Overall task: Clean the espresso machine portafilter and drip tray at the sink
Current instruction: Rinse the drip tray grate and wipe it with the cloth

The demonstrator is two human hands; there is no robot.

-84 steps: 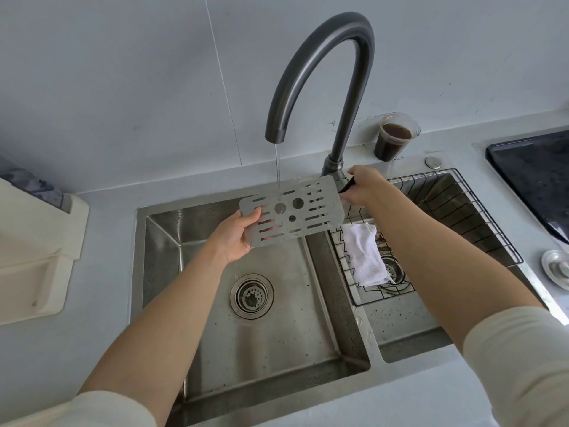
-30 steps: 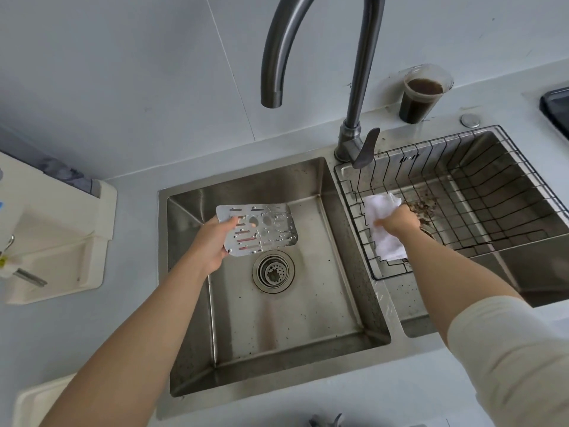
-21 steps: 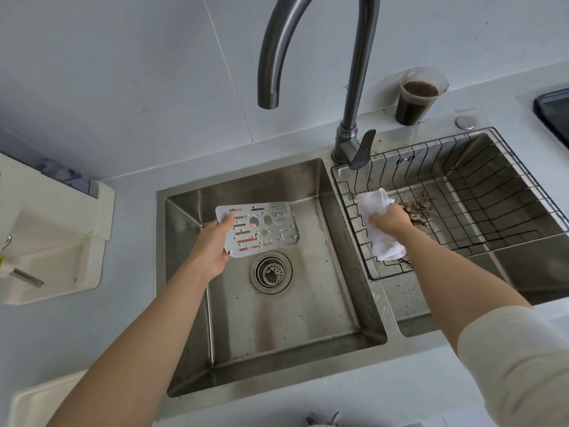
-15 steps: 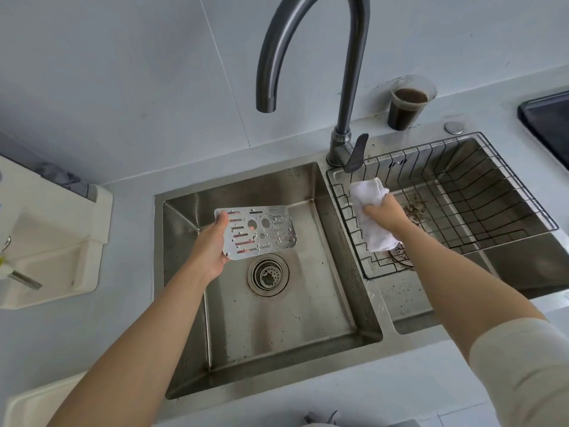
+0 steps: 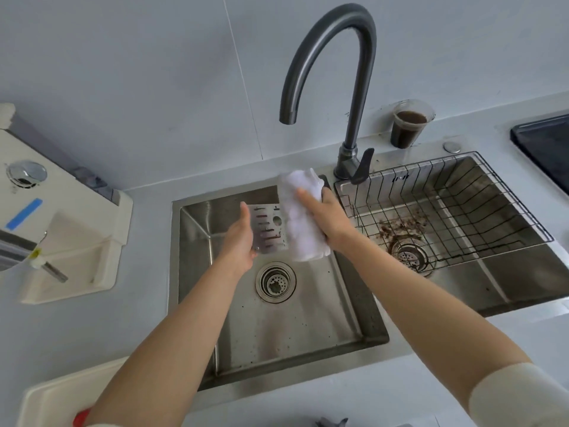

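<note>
My left hand [image 5: 241, 241] grips the left edge of the perforated metal drip tray plate [image 5: 268, 231], held over the left sink basin [image 5: 292, 322]. In my right hand [image 5: 328, 220] is a white cloth [image 5: 300, 217], pressed against the plate's right half and covering it. Only the plate's left part, with its slots and one round hole, shows between my two hands. No portafilter is in view.
The dark gooseneck faucet [image 5: 354, 87] arches above my hands with no water running. A wire basket [image 5: 446, 211] sits in the right basin over coffee grounds near the drain. A cup of dark liquid [image 5: 408, 124] stands behind it. A cream espresso machine [image 5: 58, 229] is at left.
My right hand lifted the white cloth from the wire basket and carried it left onto the plate. The water stopped running earlier. My left hand raised the plate slightly.
</note>
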